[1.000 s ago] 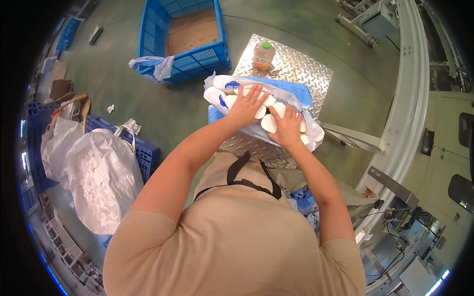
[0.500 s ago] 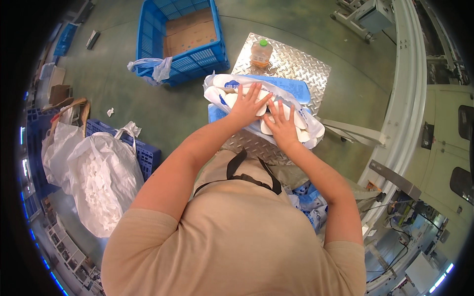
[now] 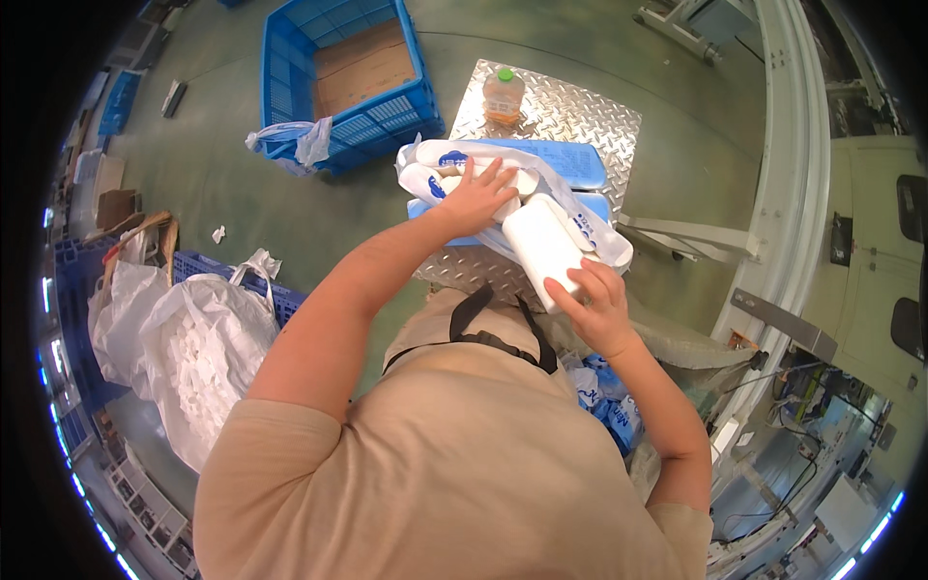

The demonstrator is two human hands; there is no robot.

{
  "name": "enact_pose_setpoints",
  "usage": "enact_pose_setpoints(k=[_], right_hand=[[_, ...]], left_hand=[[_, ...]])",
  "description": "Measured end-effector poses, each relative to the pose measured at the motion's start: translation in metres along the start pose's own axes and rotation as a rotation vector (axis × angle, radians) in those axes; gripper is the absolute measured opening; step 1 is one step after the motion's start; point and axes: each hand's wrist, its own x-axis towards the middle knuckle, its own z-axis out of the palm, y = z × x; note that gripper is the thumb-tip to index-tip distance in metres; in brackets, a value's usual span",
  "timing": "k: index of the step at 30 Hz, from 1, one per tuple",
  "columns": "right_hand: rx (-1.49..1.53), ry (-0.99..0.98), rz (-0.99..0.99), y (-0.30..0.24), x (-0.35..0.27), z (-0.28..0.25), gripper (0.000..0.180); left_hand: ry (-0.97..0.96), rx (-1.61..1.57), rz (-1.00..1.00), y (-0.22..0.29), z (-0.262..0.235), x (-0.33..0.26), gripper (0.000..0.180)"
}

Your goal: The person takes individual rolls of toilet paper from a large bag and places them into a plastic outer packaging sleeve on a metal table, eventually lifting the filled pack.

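A white plastic package (image 3: pixel 570 184) with blue print lies torn along its top, with white paper rolls showing inside. My left hand (image 3: pixel 478 198) rests on the rolls at the package's left part, fingers spread. In my right hand (image 3: pixel 597 304) is the near end of one white paper roll (image 3: pixel 543 246), gripped between thumb and fingers. That roll slants out of the opening toward me, its far end still among the others. Under and behind the package lie blue packs (image 3: pixel 551 159), partly covered by it.
A metal tread-plate table (image 3: pixel 609 121) bears the packs and a green-capped bottle (image 3: pixel 504 97). Beyond its left side stands a blue crate (image 3: pixel 387 121). White bags of paper scraps (image 3: pixel 208 353) are at left, blue-white wrappers (image 3: pixel 609 396) beside my right leg, and a machine rail (image 3: pixel 797 164) at right.
My right hand has moved nearer to me and right, drawing a paper roll partly out of the package. My left hand stays on the package, almost in place.
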Motion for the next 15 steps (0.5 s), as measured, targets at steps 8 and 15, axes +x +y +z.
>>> enact_pose_setpoints(k=[8, 15], right_hand=[[0.059, 0.395, 0.565, -0.044, -0.030, -0.055, 0.056], [1.483, 1.233, 1.398, -0.053, -0.073, -0.122, 0.045]], left_hand=[[-0.043, 0.183, 0.177, 0.008, -0.004, 0.012, 0.054], [-0.051, -0.177, 0.078, 0.012, -0.022, 0.016, 0.052]])
